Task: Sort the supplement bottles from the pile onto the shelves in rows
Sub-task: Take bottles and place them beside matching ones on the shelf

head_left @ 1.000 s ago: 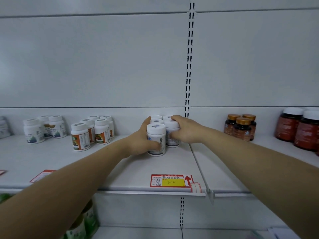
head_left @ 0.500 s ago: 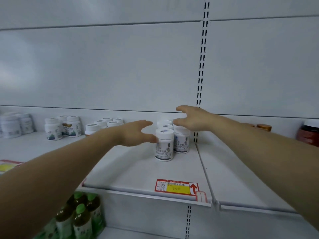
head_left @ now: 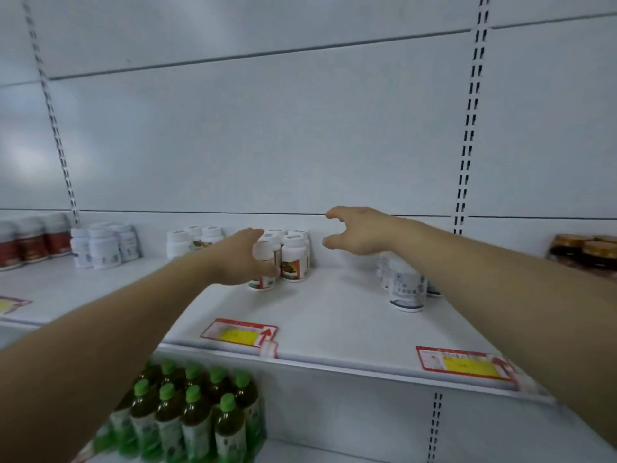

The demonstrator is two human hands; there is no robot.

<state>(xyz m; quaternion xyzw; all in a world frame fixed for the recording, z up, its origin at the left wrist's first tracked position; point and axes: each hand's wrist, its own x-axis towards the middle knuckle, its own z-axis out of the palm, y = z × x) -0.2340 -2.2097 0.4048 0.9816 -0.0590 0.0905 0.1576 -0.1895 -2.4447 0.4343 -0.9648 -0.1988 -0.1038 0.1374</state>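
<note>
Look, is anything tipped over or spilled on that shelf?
Nothing stands out. The orange-label bottles, the blue-label bottles and the green-capped drinks below all stand upright, and no spill shows on the shelf. The picture is blurry, though.

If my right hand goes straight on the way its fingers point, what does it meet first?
Your right hand points left, so it would probably meet the rightmost orange-label bottle first; the gap between looks free, though depth is unclear.
</note>
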